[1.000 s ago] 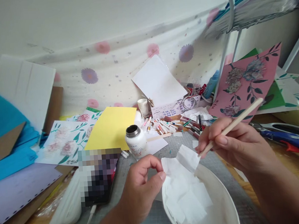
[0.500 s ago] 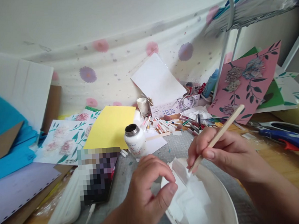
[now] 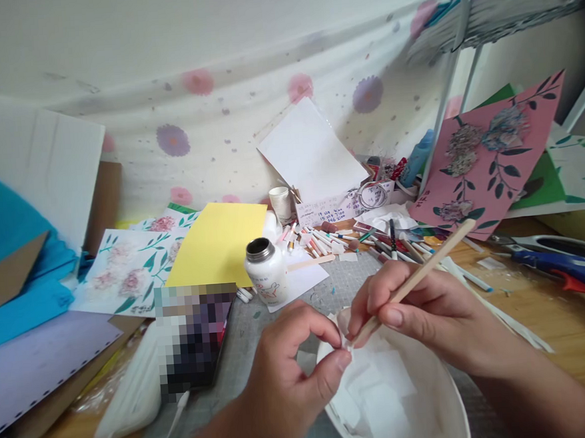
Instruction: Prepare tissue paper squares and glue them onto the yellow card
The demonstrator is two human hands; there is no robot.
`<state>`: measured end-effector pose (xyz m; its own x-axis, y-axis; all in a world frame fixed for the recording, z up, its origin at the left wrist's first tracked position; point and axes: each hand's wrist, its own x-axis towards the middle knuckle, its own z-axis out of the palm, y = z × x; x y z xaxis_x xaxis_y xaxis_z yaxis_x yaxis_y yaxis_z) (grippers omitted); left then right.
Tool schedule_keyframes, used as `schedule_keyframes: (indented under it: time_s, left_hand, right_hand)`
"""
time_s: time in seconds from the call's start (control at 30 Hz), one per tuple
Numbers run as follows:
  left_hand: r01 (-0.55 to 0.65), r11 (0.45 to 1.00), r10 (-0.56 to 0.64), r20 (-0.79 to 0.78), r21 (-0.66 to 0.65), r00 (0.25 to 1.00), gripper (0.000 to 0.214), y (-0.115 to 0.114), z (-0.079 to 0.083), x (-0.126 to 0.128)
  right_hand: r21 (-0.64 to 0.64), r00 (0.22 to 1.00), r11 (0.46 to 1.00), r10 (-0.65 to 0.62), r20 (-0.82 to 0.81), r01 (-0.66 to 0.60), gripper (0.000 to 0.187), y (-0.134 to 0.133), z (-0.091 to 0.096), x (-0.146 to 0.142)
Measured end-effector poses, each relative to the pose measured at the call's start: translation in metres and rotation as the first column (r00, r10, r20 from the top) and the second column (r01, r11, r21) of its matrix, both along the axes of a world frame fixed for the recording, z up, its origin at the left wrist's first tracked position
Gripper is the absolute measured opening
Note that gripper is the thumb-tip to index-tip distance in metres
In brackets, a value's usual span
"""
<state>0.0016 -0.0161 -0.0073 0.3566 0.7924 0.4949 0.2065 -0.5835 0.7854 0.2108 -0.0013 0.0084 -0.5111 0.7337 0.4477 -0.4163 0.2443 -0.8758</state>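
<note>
My right hand (image 3: 424, 310) grips a flat wooden stick (image 3: 429, 266), slanting down to the left. Its lower tip meets a small piece of thin white paper (image 3: 348, 342), partly hidden by fingers. My left hand (image 3: 303, 372) pinches that piece between thumb and forefinger, close to the stick's tip. Both hands are over the rim of a white bowl (image 3: 458, 394). Inside the bowl lie several loose squares of thin white paper (image 3: 383, 409), overlapping one another.
An open white bottle (image 3: 266, 274) stands behind my left hand, near a yellow sheet (image 3: 219, 247). A phone (image 3: 196, 346) lies at left. Scattered markers (image 3: 319, 240) are at the back. Blue-handled glue gun (image 3: 571, 266) and pink flower picture (image 3: 493, 158) are at right.
My right hand has moved left and slightly down with the stick, bringing the paper piece to my left hand. My left thumb and forefinger have closed on the paper. The view has shifted slightly.
</note>
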Motion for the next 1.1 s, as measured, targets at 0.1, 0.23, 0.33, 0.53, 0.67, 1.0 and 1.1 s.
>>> schedule_keyframes:
  time_s: [0.1,0.23,0.33,0.53,0.67,1.0,1.1]
  left_hand:
    - [-0.002,1.0,0.002,-0.004,-0.004,1.0,0.008,0.0002,0.0011,0.0008]
    - [-0.009,1.0,0.009,-0.007,0.015,1.0,0.008,-0.0007,0.0017,0.0005]
    - [-0.011,0.999,0.012,-0.016,0.037,1.0,0.009,-0.0011,0.002,-0.0006]
    - [0.005,1.0,-0.004,-0.027,0.015,1.0,0.01,0.0,0.003,-0.0026]
    - [0.007,1.0,-0.007,-0.027,-0.006,1.0,0.012,-0.0002,0.0035,-0.002]
    - [0.006,0.999,-0.007,-0.025,-0.04,1.0,0.011,-0.0003,0.0027,-0.0035]
    - [0.012,0.999,-0.013,-0.028,-0.041,1.0,0.011,0.0002,0.003,-0.0033]
  right_hand:
    - [-0.008,1.0,1.0,-0.004,-0.004,0.004,0.007,0.0,-0.0002,-0.0002]
    - [0.013,1.0,1.0,-0.021,0.011,0.021,0.006,0.0001,-0.0013,-0.0005]
    - [0.028,0.999,0.999,-0.035,0.029,0.034,0.006,0.0002,-0.0016,-0.0003]
    - [0.027,0.999,0.999,-0.019,0.033,0.018,0.006,-0.0003,-0.0004,0.0]
    - [0.003,1.0,1.0,-0.01,0.012,0.01,0.006,-0.0008,-0.001,-0.0007]
    - [0.036,1.0,0.999,-0.008,0.021,0.007,0.008,0.0005,-0.0003,-0.0014]
    - [0.056,0.999,0.998,-0.018,0.04,0.016,0.009,0.0003,0.0,-0.0014]
